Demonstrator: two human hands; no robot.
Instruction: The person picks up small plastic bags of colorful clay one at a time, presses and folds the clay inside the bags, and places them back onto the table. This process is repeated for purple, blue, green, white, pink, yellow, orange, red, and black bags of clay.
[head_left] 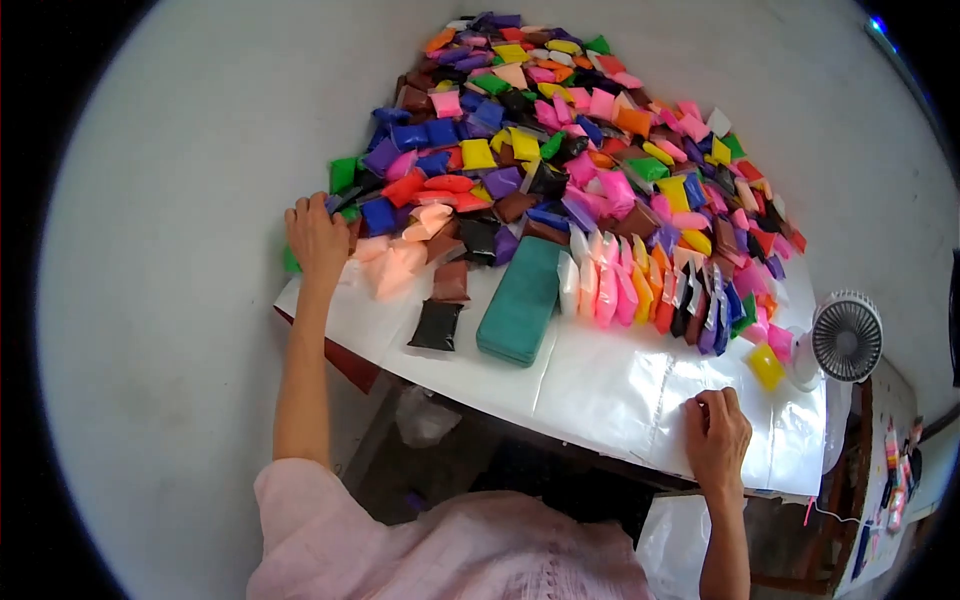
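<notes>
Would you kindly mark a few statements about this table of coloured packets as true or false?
The left hand touches the heap of small coloured plastic packets. True.
The right hand holds a yellow packet. False: it rests curled on the white plastic sheet.
The small round white fan stands at the sheet's right edge. True.
The teal rectangular block sits atop the heap. False: it lies on the sheet, before the heap.
</notes>
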